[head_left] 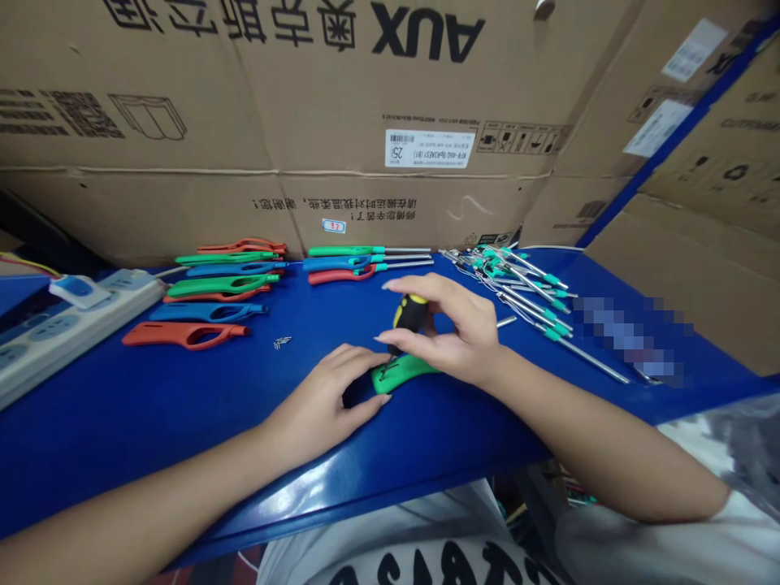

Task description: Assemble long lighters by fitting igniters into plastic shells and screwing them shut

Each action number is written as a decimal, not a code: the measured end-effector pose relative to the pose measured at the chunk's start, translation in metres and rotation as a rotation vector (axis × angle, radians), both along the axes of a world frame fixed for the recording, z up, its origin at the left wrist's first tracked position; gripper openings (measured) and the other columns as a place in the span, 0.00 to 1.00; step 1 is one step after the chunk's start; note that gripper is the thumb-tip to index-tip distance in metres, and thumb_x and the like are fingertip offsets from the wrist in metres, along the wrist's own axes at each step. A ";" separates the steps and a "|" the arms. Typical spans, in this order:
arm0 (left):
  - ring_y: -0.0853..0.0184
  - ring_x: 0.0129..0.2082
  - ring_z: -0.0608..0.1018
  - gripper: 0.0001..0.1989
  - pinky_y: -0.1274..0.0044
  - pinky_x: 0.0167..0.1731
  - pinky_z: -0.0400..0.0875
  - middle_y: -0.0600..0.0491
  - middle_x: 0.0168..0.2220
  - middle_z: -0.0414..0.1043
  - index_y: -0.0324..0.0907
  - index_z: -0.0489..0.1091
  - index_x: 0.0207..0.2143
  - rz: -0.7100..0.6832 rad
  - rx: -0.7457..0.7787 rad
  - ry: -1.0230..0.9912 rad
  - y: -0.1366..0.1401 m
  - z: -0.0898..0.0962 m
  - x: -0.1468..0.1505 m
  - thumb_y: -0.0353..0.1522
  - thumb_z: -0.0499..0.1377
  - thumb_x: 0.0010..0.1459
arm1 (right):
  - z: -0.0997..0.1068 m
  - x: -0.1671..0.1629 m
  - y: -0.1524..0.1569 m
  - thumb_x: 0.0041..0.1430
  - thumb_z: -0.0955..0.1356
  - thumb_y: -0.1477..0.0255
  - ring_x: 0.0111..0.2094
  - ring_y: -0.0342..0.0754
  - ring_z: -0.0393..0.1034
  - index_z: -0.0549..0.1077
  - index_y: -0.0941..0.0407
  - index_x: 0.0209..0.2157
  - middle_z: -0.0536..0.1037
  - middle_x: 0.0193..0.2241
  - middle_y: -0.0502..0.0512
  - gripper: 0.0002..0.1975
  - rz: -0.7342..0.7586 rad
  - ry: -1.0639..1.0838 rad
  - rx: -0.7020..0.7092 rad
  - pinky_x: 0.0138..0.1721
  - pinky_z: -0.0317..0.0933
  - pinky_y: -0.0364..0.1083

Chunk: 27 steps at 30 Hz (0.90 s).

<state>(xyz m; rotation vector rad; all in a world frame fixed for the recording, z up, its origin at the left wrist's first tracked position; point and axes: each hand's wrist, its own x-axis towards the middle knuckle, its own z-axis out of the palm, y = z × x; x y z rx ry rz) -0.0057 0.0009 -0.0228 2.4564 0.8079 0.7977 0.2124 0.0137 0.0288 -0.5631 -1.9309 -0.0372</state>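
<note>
In my right hand [461, 327] is a short screwdriver [410, 314] with a black and yellow handle, gripped between thumb and fingers. Its shaft points down onto the butt end of a green lighter handle [407, 372] lying on the blue table [256, 455]. The thumb and fingers of my left hand [329, 394] close around that same end, holding it against the tabletop. My right hand covers the far part of the green piece. To the left of it lies a small heap of tiny screws [282, 342].
Orange, blue and green lighter handles [183, 333] lie stacked at left. Three lighters with metal rods [366, 264] are at the back. A pile of metal rods with teal collars [536, 296] lies right. A power strip [79, 321] borders the left; cardboard [213, 146] walls the back.
</note>
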 end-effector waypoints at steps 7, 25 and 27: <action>0.59 0.47 0.77 0.14 0.64 0.50 0.74 0.49 0.46 0.78 0.44 0.72 0.51 -0.001 -0.051 0.014 0.000 0.004 0.001 0.32 0.63 0.63 | 0.002 -0.003 -0.007 0.75 0.56 0.69 0.31 0.40 0.75 0.63 0.53 0.64 0.73 0.58 0.61 0.21 0.232 0.010 -0.396 0.29 0.72 0.42; 0.59 0.48 0.77 0.13 0.64 0.51 0.72 0.48 0.47 0.78 0.42 0.72 0.49 -0.006 -0.081 0.005 -0.002 0.007 0.001 0.32 0.64 0.62 | 0.001 -0.010 -0.015 0.73 0.59 0.71 0.32 0.42 0.75 0.62 0.55 0.65 0.80 0.45 0.58 0.21 0.199 0.033 -0.369 0.36 0.74 0.45; 0.58 0.49 0.76 0.15 0.63 0.53 0.72 0.48 0.49 0.77 0.43 0.72 0.51 -0.011 -0.085 0.007 -0.002 0.007 0.001 0.32 0.64 0.62 | 0.000 -0.010 -0.013 0.70 0.65 0.70 0.30 0.42 0.75 0.68 0.55 0.60 0.81 0.40 0.55 0.18 0.103 0.059 -0.256 0.33 0.73 0.44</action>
